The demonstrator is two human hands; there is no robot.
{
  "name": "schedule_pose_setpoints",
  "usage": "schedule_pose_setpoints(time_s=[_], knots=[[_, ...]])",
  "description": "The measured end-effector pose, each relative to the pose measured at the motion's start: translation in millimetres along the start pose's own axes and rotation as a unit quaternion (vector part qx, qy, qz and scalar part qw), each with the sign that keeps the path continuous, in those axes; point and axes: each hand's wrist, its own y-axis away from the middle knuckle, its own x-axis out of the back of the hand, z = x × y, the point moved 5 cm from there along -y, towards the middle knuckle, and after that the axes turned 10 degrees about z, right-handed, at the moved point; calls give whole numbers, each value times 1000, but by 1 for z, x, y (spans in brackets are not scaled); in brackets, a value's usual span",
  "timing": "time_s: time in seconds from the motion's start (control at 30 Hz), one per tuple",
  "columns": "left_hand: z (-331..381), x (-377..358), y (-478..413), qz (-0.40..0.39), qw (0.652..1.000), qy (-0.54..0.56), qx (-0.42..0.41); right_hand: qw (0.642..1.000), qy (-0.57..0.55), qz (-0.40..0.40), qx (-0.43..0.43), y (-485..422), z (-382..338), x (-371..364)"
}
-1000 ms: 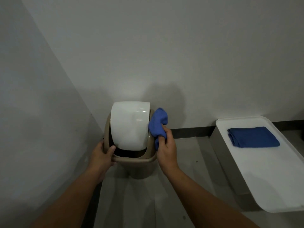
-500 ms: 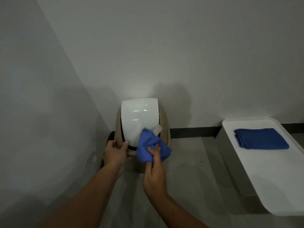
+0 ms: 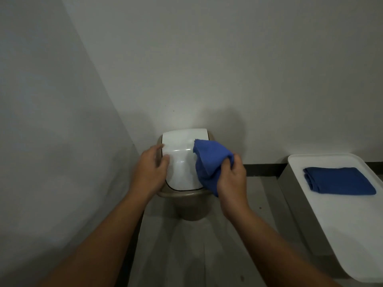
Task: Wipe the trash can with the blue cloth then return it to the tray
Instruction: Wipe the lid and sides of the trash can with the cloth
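Note:
A beige trash can (image 3: 191, 208) with a white swing lid (image 3: 182, 162) stands on the floor in the corner against the wall. My right hand (image 3: 232, 181) grips a bunched blue cloth (image 3: 209, 164) that lies over the lid's right side and the can's right rim. My left hand (image 3: 151, 172) rests on the can's left rim, fingers spread, thumb touching the lid. The white tray (image 3: 342, 224) sits to the right on a grey box.
A second blue cloth (image 3: 337, 182), folded, lies on the tray's far end. The left wall (image 3: 51, 141) runs close beside the can. A dark baseboard (image 3: 263, 169) lines the back wall. Grey floor (image 3: 186, 255) stretches toward me.
The lid has swung down to nearly flat. My right hand carried the cloth from the can's front rim to its right side. My left hand let go of the rim and opened.

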Motion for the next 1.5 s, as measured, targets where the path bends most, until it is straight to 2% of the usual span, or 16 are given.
schedule_pose_setpoints(time_s=[0.13, 0.2, 0.27, 0.4, 0.57, 0.63, 0.7, 0.8, 0.87, 0.97, 1.07, 1.17, 1.23, 1.33, 1.4, 1.5], knots=[[49, -11, 1, -184, 976, 108, -51, 993, 92, -65, 33, -31, -16, -25], [61, -15, 1, -231, 967, 97, -54, 983, 136, -106, 62, -38, -24, -41], [66, -15, -5, -227, 969, 53, -80, 970, 170, -149, 93, -44, -36, -56], [74, 4, -29, -141, 979, 37, -142, 938, 203, -255, 122, -57, -58, -69], [65, 22, -49, -132, 987, 69, -60, 878, 218, -426, -12, -61, -51, -55], [57, 19, -49, -153, 983, 105, -2, 870, 224, -439, -27, -65, -47, -50], [49, 14, -45, -169, 971, 160, 53, 881, 212, -421, -35, -68, -45, -47], [45, 5, -43, -148, 959, 220, 95, 891, 191, -407, -60, -69, -38, -44], [53, -2, -45, -145, 964, 215, 61, 886, 164, -421, -101, -65, -32, -42], [83, -18, -41, -217, 957, 187, -38, 861, 125, -470, -146, -55, -25, -44], [104, -34, -37, -277, 945, 155, -86, 881, 125, -436, -136, -58, -22, -36], [107, -40, -40, -264, 953, 126, -78, 916, 111, -371, -107, -72, -20, -16], [95, -37, -45, -226, 968, 89, -67, 951, 68, -288, -88, -83, -20, 5], [60, -21, -55, -102, 994, -7, -42, 994, 54, -91, -42, -102, -13, 39], [29, -8, -57, -41, 996, -74, 6, 989, 139, -35, -33, -105, 5, 45], [-13, -4, -47, -76, 985, -115, 103, 968, 226, -64, -91, -84, 45, 27]])
